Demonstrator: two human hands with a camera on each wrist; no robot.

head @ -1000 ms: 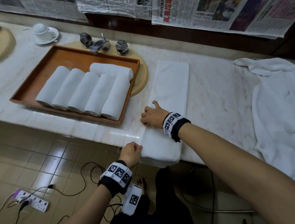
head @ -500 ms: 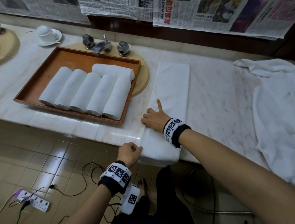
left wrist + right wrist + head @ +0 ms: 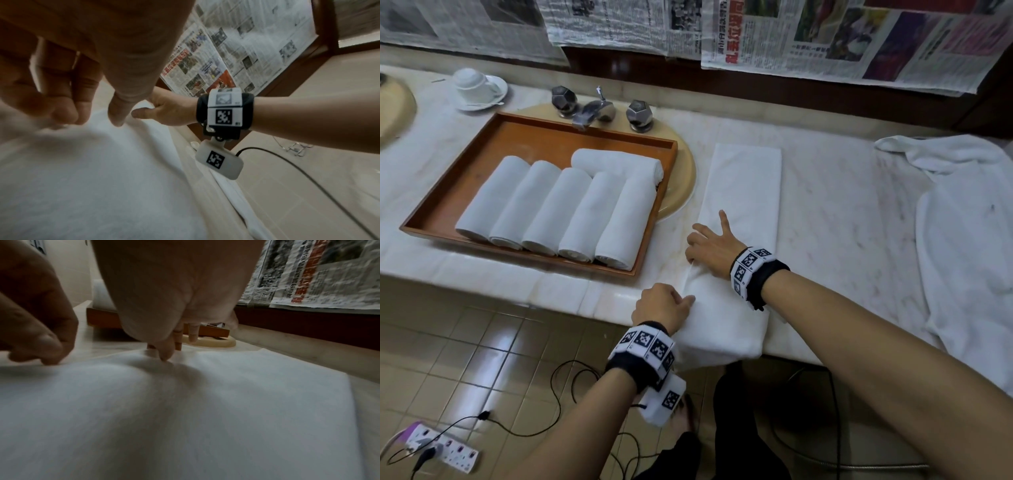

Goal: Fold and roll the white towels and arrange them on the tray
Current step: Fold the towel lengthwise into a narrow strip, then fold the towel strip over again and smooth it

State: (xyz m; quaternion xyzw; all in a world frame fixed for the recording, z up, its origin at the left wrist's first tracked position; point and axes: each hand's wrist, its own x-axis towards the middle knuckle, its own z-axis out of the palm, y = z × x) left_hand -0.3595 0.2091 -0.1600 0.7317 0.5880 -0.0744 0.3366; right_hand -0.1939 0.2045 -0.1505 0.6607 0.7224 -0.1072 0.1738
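Note:
A white towel (image 3: 744, 192) folded into a long strip lies on the marble counter (image 3: 842, 212), its near end hanging over the front edge. My left hand (image 3: 666, 305) grips the strip's left edge at the counter's front; the left wrist view shows its fingers (image 3: 68, 113) curled onto the towel (image 3: 92, 178). My right hand (image 3: 707, 241) sits further up the same edge, fingers curled over it and thumb stretched across the cloth. Its fingertips (image 3: 164, 355) dig into the towel (image 3: 205, 410). Left of this, a wooden tray (image 3: 493, 150) holds several rolled white towels (image 3: 558, 209).
A heap of loose white towels (image 3: 962, 233) covers the counter's right end. Behind the tray stand a faucet (image 3: 592, 113) and a beige basin (image 3: 681, 178); a cup on a saucer (image 3: 477, 85) sits back left. A power strip (image 3: 441, 448) and cables lie on the floor.
My right thumb has stretched out across the towel while the fingers stay curled at its left edge. The left hand keeps its hold at the counter's front edge.

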